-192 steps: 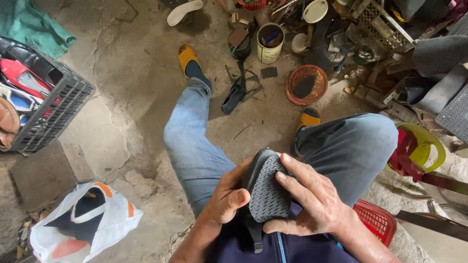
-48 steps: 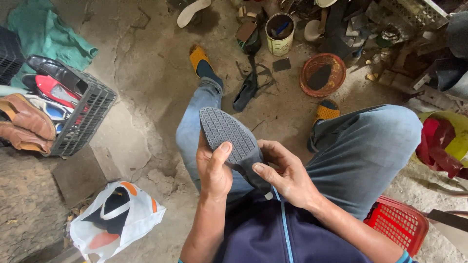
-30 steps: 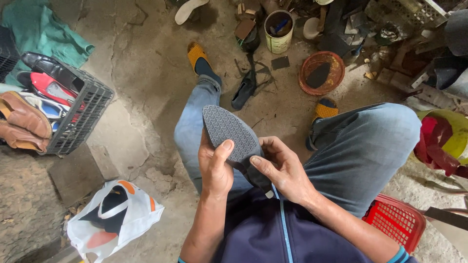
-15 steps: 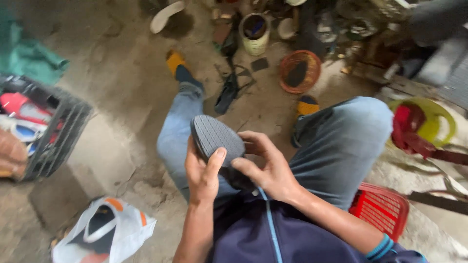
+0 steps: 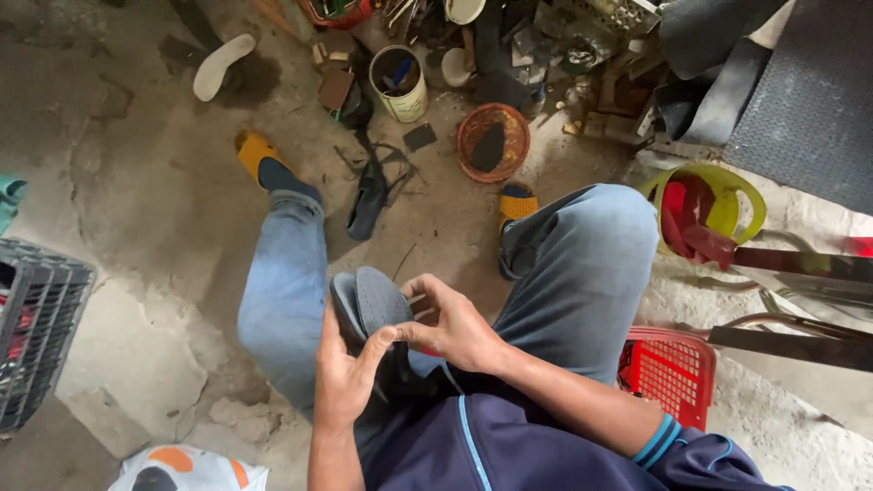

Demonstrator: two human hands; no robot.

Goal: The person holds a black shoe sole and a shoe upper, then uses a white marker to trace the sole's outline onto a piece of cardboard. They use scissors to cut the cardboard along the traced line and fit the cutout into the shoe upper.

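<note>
I sit with my knees apart in blue jeans and hold a dark sandal (image 5: 368,305) sole-up over my lap. Its grey textured sole faces me. My left hand (image 5: 350,377) grips the sandal from below and the left, thumb pressed near the sole's edge. My right hand (image 5: 450,323) closes on its right side, fingers curled over the rim. The sandal's lower part is hidden behind my hands.
A red plastic basket (image 5: 668,373) stands by my right thigh. A black crate (image 5: 36,332) is at the left, a white bag (image 5: 186,468) at the bottom left. Ahead lie a tin can (image 5: 400,84), a round woven tray (image 5: 493,143), a loose black sandal (image 5: 368,195) and a white insole (image 5: 223,65).
The camera has swung right, pushing the crate to the left edge. The sandal has dropped lower and turned more edge-on between my hands, which still hold it.
</note>
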